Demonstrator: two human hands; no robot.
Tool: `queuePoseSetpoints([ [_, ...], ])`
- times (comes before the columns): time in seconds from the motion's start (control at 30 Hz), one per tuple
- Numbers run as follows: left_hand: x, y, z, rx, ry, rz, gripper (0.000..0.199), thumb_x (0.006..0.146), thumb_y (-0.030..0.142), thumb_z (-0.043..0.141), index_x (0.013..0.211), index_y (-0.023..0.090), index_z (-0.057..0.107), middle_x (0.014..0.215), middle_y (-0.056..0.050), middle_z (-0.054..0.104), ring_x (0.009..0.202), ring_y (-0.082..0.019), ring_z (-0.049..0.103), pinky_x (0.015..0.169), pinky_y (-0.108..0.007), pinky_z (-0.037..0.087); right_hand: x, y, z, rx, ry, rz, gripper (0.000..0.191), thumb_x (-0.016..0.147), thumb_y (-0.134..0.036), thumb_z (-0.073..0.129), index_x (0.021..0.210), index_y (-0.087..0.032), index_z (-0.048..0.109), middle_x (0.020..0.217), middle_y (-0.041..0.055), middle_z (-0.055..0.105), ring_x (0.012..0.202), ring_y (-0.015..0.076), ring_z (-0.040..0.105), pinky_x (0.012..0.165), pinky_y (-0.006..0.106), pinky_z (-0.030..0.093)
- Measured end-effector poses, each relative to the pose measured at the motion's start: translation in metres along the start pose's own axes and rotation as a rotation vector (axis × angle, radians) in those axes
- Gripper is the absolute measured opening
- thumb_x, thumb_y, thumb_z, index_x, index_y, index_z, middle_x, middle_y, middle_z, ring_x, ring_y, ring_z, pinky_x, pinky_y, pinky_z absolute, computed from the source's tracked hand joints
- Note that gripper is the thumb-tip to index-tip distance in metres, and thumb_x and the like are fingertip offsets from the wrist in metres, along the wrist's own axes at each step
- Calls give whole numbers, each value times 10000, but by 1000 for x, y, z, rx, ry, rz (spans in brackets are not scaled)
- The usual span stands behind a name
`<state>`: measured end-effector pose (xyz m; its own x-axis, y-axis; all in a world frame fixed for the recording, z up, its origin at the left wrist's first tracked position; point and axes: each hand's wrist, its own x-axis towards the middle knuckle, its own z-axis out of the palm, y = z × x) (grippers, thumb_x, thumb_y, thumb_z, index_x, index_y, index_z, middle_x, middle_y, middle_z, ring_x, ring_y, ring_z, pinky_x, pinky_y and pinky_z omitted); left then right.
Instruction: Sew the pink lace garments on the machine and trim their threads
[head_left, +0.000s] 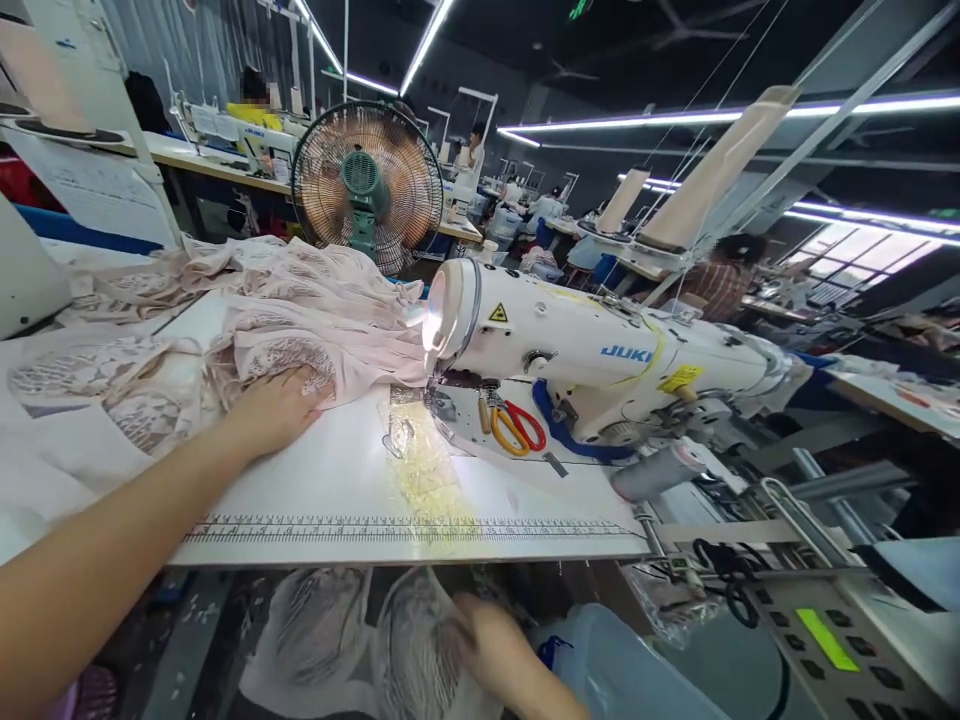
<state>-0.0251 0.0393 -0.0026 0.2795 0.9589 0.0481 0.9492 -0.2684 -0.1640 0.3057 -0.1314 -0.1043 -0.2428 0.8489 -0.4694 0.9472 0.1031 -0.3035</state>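
Pale pink lace fabric (300, 300) lies bunched on the left of the worktop (337, 470), its right end reaching the head of the JUKI sewing machine (555, 325). Glare from the lamp and the folds hide the needle, so where the cloth meets it cannot be made out. Below the worktop's front edge hang or lie more lace pieces (315, 630), dim and cut off by the bottom of the view.

The left forearm slants in from the lower left corner; the left hand (277, 410) is laid back-up at the fabric's near edge. Folds cover its fingertips, so I cannot tell whether they pinch the cloth. Well apart from it, the right hand (491, 645) is low, blurred, overlapping the lace pieces under the edge; whether it grips them I cannot tell.

A printed ruler (337, 528) runs along the white worktop's front, crossed by yellowed tape (424, 465). Scissors (517, 428) with orange and red handles lie beneath the machine's arm. Behind stands a green fan (367, 185); beyond it, people work at other machines under strip lights, their faces blurred.
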Motion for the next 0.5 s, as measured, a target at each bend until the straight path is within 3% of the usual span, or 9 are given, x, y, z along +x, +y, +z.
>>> queuePoseSetpoints([
  [0.1, -7, 3, 2, -22, 7, -13, 457, 949, 340, 325, 1363, 250, 496, 1485, -157, 382, 1328, -345, 394, 1050, -526, 337, -20, -8, -18, -30, -79, -146, 143, 860, -231, 512, 869, -168, 640, 908, 86, 712, 854, 219, 674, 710, 259, 465],
  [0.2, -9, 6, 1, -50, 11, -21, 458, 953, 331, 318, 1359, 226, 502, 1492, -172, 367, 1335, -348, 387, 1066, -538, 316, -40, -11, -25, -69, -135, -252, 107, 792, -251, 602, 881, -194, 619, 922, 65, 698, 841, 221, 665, 697, 258, 469],
  [0.27, -11, 7, -2, -72, 7, -27, 453, 950, 311, 326, 1348, 205, 514, 1488, -184, 370, 1335, -354, 390, 1053, -535, 340, -51, -11, -26, -81, -58, -265, 171, 750, -237, 653, 916, -224, 615, 960, 45, 685, 847, 211, 658, 732, 257, 482],
  [0.37, -24, 15, -11, -88, 4, -41, 447, 906, 257, 420, 1333, 182, 528, 1464, -184, 409, 1327, -359, 403, 1033, -512, 387, -62, -14, -38, -121, 65, -351, 122, 743, -169, 666, 836, -228, 614, 892, 15, 673, 791, 182, 645, 751, 237, 490],
  [0.43, -46, 27, -18, -113, 55, -21, 453, 871, 224, 473, 1313, 157, 542, 1439, -182, 445, 1335, -352, 394, 1062, -510, 367, -71, -20, -57, -121, 118, -480, 87, 770, -143, 644, 760, -214, 595, 816, 4, 655, 758, 168, 631, 729, 222, 492],
  [0.5, -77, 46, -24, -277, 139, 68, 420, 884, 253, 473, 1279, 141, 565, 1390, -179, 504, 1315, -325, 428, 1083, -498, 354, -83, -28, -84, -47, 185, -637, 97, 853, -168, 569, 771, -215, 588, 814, 13, 645, 770, 155, 620, 719, 212, 494],
])
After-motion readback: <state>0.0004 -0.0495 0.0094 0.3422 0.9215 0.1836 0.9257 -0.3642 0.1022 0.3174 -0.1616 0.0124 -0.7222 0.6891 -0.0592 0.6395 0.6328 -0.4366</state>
